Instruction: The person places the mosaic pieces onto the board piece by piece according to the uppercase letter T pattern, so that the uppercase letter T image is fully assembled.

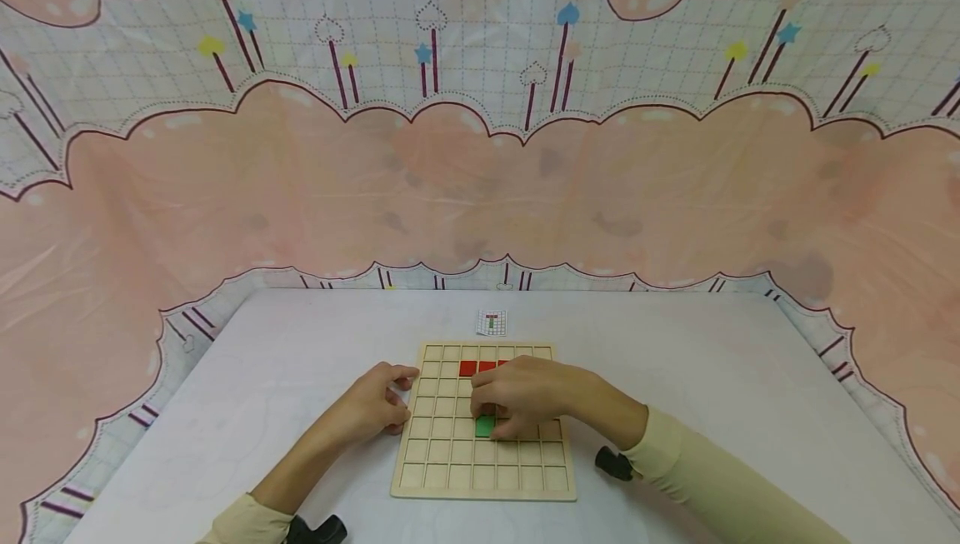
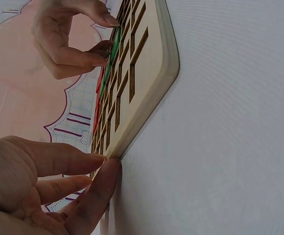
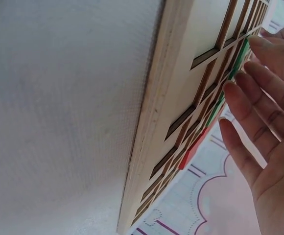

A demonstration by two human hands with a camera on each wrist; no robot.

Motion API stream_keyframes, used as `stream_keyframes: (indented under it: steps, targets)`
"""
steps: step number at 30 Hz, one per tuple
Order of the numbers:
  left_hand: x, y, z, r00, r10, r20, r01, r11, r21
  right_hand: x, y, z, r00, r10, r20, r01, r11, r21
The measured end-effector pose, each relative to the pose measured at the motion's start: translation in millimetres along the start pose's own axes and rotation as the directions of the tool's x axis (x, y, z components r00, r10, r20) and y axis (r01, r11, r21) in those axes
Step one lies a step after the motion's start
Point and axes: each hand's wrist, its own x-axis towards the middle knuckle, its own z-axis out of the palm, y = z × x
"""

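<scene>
From the head view, a wooden grid board (image 1: 483, 423) lies flat on the white bench (image 1: 712, 377), with a small pattern card (image 1: 491, 322) just beyond its far edge. The right hand (image 1: 525, 398) is over the middle of the board, its fingertips bent down onto a green tile (image 1: 484, 426) that sits in a cell near the centre. Red tiles (image 1: 477, 366) fill cells in the second row from the far edge, partly hidden by that hand. The left hand (image 1: 371, 406) rests at the board's left edge, fingers loosely curled against the wood and holding nothing.

In the left wrist view, the left hand's fingers (image 2: 95, 188) lie fairly straight, with their tips touching the board's rim (image 2: 147, 98) where it meets the bench. Farther along, the right hand's fingertips (image 2: 100, 54) pinch at the green tile (image 2: 113, 51).

In the right wrist view, the right hand's fingers (image 3: 252, 105) reach over the board's cells (image 3: 201, 93), and the green tile (image 3: 237, 61) shows as a thin edge at the fingertips; whether it is fully seated cannot be told. A red edge (image 3: 193, 149) shows lower in the grid.

The likely risk is that the green tile catches on a cell wall and tilts, if it is pressed off-centre. The board could also slide on the smooth bench, should the left hand's light touch fail to steady it.
</scene>
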Motion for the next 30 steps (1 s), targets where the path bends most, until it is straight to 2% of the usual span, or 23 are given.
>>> stream_keyframes:
  steps: [17,30]
  targets:
    - [0.4,0.7,0.0,1.0,0.0,-0.002,0.0,1.0,0.028,-2.2,-0.9,-2.1,1.0,0.023,0.018,-0.023,1.0,-0.01]
    - [-2.6,2.8,-0.4,1.0,0.004,-0.003,-0.003,1.0,0.025,-28.0,5.0,-8.4,0.993,0.12,-0.007,-0.12,0.992,0.047]
